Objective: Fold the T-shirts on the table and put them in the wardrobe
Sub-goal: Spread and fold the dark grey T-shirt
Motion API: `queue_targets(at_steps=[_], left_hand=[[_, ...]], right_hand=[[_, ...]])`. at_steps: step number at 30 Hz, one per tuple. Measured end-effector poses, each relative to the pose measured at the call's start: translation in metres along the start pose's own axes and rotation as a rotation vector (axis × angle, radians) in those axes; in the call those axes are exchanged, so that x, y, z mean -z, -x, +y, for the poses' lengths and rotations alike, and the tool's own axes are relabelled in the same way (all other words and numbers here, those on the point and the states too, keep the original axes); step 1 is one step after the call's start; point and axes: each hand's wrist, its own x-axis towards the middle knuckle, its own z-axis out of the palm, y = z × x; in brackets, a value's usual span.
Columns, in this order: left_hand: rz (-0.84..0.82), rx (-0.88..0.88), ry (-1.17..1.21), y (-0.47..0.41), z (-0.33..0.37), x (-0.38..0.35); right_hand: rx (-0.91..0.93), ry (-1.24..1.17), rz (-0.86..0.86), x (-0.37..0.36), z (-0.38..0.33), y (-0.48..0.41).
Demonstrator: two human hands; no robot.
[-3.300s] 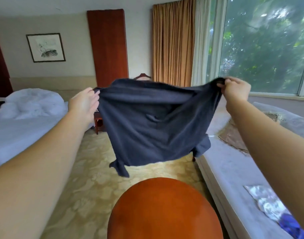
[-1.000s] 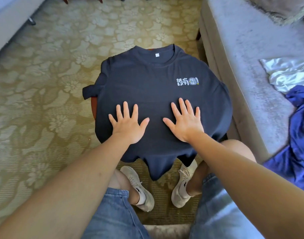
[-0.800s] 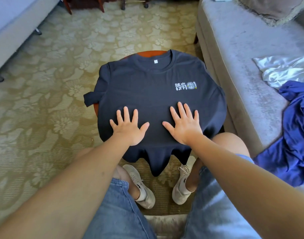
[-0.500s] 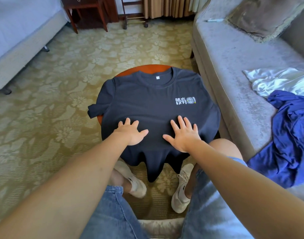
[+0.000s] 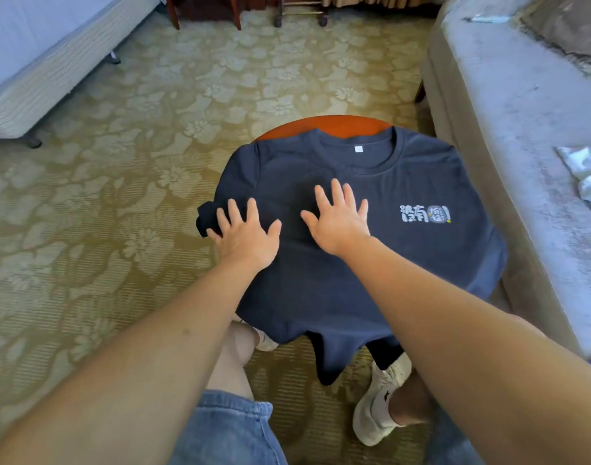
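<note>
T-shirt (image 5: 371, 280) flat on round counter (image 5: 321, 124), frame centre, collar toward top. Left grip (image 5: 245, 234) flat, fingers splayed, touching sleeve (image 5: 207, 220) at shirt's left edge; right grip (image 5: 337, 219) flat mid-chest. Neither holds anything.

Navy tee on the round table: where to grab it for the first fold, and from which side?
Pinch the sleeve on the person's left, coming from the left. The T-shirt lies flat, face up, but that sleeve hangs bunched off the table edge, so fingers could likely get under it. The left hand lies flat right by it; the right hand presses the chest flat.
</note>
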Motion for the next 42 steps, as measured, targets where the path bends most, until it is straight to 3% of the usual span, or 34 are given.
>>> queue_targets(at_steps=[4,11,19,25,33,38,42], left_hand=[[0.042,-0.069,-0.058,-0.008,0.015,-0.018],[0.146,-0.177,0.063,-0.006,0.05,-0.03],[0.382,0.026,0.244,-0.032,0.018,-0.002],[0.149,0.142,0.291,-0.063,-0.002,-0.002],[0.201,0.156,0.542,-0.069,-0.008,0.004],[0.168,0.129,0.398,-0.076,-0.017,0.002],[0.106,0.073,0.519,-0.086,-0.028,0.007]], right_hand=[[-0.072,0.062,0.031,-0.016,0.021,-0.011],[-0.156,0.093,0.068,-0.008,0.071,-0.01],[-0.139,0.121,0.082,-0.009,0.074,-0.007],[-0.149,0.136,0.09,-0.009,0.072,-0.007],[-0.156,0.143,0.095,-0.009,0.071,-0.007],[-0.173,0.158,0.081,-0.01,0.068,-0.007],[-0.163,0.162,0.068,-0.011,0.059,-0.01]])
